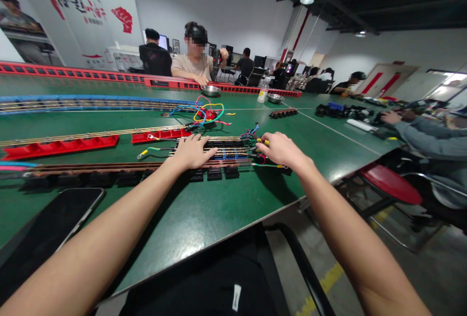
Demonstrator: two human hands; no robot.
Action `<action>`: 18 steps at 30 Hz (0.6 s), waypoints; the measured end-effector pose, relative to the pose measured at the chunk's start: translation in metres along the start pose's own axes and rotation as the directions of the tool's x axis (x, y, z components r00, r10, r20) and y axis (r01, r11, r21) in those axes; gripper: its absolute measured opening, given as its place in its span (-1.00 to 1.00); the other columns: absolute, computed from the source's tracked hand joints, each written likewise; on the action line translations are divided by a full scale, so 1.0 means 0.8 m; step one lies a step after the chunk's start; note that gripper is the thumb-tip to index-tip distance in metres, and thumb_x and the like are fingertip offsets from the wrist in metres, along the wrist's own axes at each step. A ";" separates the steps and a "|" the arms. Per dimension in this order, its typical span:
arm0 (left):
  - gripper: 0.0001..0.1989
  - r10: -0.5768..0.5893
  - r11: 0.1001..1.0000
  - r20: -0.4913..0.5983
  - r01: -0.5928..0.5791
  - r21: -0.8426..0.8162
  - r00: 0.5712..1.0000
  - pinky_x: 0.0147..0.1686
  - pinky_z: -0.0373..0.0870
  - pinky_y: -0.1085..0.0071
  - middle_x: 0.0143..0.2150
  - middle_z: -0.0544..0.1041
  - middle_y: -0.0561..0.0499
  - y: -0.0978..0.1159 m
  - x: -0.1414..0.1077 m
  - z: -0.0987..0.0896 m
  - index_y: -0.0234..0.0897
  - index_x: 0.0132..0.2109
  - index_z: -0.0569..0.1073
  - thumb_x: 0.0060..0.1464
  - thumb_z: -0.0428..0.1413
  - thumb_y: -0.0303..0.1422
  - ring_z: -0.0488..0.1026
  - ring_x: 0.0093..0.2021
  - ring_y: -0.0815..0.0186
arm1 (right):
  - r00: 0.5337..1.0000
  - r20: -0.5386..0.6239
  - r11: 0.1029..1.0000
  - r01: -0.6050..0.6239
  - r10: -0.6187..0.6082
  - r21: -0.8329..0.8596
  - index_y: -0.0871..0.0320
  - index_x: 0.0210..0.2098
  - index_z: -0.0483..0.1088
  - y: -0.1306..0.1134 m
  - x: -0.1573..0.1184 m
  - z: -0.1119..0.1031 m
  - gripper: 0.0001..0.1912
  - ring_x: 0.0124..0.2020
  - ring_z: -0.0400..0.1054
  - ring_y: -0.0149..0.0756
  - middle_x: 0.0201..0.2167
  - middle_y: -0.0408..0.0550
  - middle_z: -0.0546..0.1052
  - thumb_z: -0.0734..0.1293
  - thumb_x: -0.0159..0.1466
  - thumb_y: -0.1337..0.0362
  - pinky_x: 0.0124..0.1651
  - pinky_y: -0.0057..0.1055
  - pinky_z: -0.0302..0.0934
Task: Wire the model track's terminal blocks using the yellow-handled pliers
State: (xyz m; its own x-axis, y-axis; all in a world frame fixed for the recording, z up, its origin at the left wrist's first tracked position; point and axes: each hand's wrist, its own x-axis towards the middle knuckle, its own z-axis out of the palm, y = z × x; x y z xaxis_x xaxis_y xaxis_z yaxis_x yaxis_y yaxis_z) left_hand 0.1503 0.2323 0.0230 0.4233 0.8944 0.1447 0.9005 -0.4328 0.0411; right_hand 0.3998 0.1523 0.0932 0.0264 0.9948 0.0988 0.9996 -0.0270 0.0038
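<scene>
From the head camera: on a smooth, glossy green table, a person's left hand lies open, fingers spread, across straight, thin metal rails in blocky black plastic holders. The rails' long axis runs left to right. At their right end, amid flexible wires, the right hand curls around a yellow piece; whether gripped, one cannot tell.
</scene>
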 end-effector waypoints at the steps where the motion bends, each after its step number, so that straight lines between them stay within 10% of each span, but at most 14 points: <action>1: -0.27 0.000 1.000 -0.002 0.000 -0.003 1.000 0.22 0.09 -0.12 0.34 0.22 -0.24 0.000 0.000 0.000 -0.26 0.33 0.22 0.24 -0.28 0.11 0.12 0.34 -0.11 | 0.999 -0.047 1.000 -0.005 0.004 -0.017 0.17 0.07 0.41 -0.005 -0.003 0.004 -0.59 -0.06 0.43 0.01 -0.07 0.24 0.51 0.14 0.38 0.11 -0.09 -0.25 0.23; 6: -0.27 0.001 1.000 -0.010 -0.001 -0.002 1.000 0.21 0.10 -0.12 0.34 0.23 -0.26 0.000 -0.001 0.000 -0.27 0.33 0.23 0.25 -0.27 0.10 0.13 0.33 -0.11 | 0.984 -0.168 0.998 0.059 -0.061 -0.017 0.12 0.00 0.45 -0.017 -0.002 0.021 -0.62 -0.20 0.48 -0.09 -0.15 0.17 0.53 0.06 0.42 0.22 -0.17 -0.32 0.22; 11: -0.28 0.000 1.000 -0.004 0.000 0.010 1.000 0.21 0.12 -0.10 0.34 0.23 -0.26 0.001 -0.001 -0.001 -0.27 0.33 0.23 0.25 -0.26 0.09 0.14 0.33 -0.09 | 0.963 -0.269 0.921 0.084 0.023 0.380 0.16 -0.26 0.50 0.000 0.014 0.027 -0.67 -0.43 0.47 -0.31 -0.40 -0.01 0.58 0.12 0.38 0.24 -0.34 -0.47 0.21; 14: -0.29 0.000 1.000 -0.004 0.000 0.004 1.000 0.21 0.11 -0.10 0.34 0.22 -0.26 0.001 0.000 0.000 -0.27 0.33 0.23 0.25 -0.26 0.09 0.14 0.33 -0.10 | 0.964 -0.152 0.695 -0.045 0.219 0.717 0.14 -0.27 0.48 0.012 0.020 0.030 -0.72 -0.67 0.36 -0.43 -0.48 -0.11 0.53 0.17 0.35 0.18 -0.61 -0.54 0.09; 18: -0.28 -0.001 1.000 -0.006 0.000 -0.006 1.000 0.21 0.09 -0.12 0.34 0.23 -0.28 0.000 0.000 0.001 -0.28 0.33 0.23 0.25 -0.26 0.10 0.13 0.33 -0.11 | 0.941 0.120 0.177 -0.183 0.315 0.967 0.16 -0.27 0.38 0.023 0.024 0.032 -0.81 -0.78 0.27 -0.49 -0.60 -0.18 0.42 0.24 0.32 0.16 -0.77 -0.64 -0.18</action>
State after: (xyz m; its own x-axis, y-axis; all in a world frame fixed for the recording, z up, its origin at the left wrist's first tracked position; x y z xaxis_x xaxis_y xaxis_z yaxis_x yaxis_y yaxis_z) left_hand 0.1503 0.2327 0.0224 0.4222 0.8938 0.1511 0.9001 -0.4331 0.0469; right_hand 0.4187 0.1738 0.0694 0.3409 0.9398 -0.0256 0.1788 -0.0916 -0.9796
